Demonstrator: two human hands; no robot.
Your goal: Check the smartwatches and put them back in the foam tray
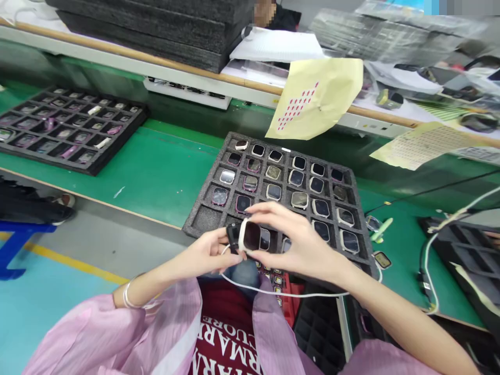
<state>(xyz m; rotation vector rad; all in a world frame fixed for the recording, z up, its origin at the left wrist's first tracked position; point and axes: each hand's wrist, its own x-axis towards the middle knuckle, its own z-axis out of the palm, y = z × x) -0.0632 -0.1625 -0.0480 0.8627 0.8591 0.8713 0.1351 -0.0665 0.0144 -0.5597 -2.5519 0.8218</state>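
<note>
My left hand grips a small black device with a white cable running from it. Against that device, my right hand holds a white-framed watch body between thumb and fingers, its dark screen facing up and right. Both hands are over the near edge of a dark foam tray, whose compartments hold several watch bodies with white or purple frames. One compartment at the tray's near left corner has no watch in it.
Another foam tray of watch parts lies at the left. Yellow paper sheets hang from the shelf edge. A loose watch piece is right of the near tray. Farther right, a black tray has cables over it. A red tray sits below.
</note>
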